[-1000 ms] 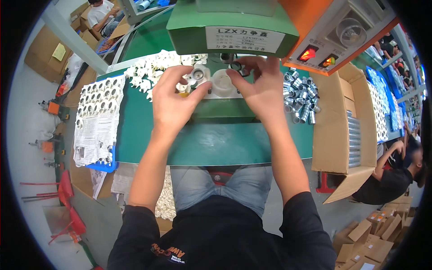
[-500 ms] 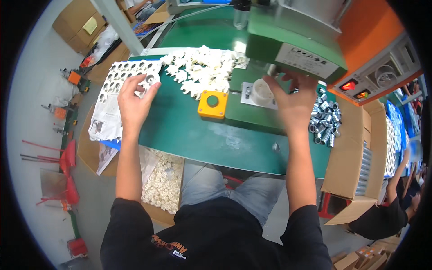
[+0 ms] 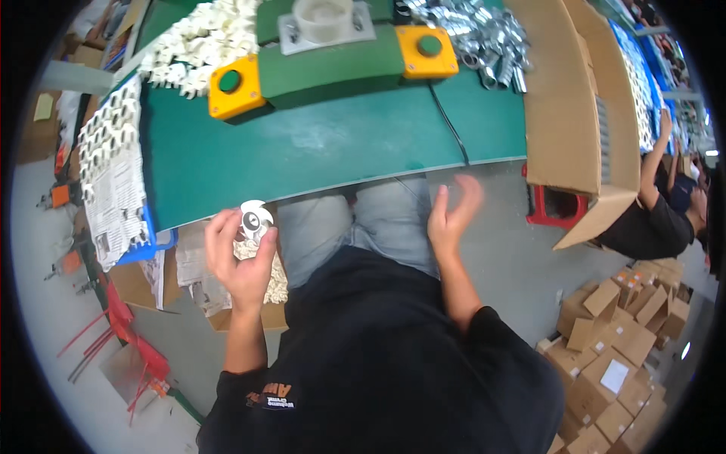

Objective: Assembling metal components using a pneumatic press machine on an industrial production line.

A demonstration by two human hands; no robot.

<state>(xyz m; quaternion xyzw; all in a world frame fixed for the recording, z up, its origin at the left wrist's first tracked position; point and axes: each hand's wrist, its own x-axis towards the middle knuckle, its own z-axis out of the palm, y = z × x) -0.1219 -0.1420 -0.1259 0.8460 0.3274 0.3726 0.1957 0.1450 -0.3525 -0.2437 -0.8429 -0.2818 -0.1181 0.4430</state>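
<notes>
My left hand (image 3: 240, 265) is closed on a white plastic impeller-like part (image 3: 261, 209) with curved vanes and a dark-centred metal ring in its middle. It holds the part between thumb and fingers, just off the table's front edge and above a box of white pieces (image 3: 277, 281). My right hand (image 3: 454, 216) is in the air past the same edge, slightly blurred, its fingers and thumb apart and nothing in it. Ahead stands a green machine base (image 3: 333, 72) bearing a round whitish fixture (image 3: 324, 21) on a metal plate.
Two yellow boxes with green buttons (image 3: 234, 89) (image 3: 429, 54) flank the base. White parts (image 3: 200, 45) lie heaped at left, metal sleeves (image 3: 491, 41) at right. A tray of parts (image 3: 113, 170) overhangs the left edge; a cardboard carton (image 3: 556, 113) stands right. A black cable (image 3: 448, 121) crosses the table.
My view has tilted down toward my lap. My right hand has left the machine's fixture and come back past the table edge. My left hand has moved from beside the tray toward me.
</notes>
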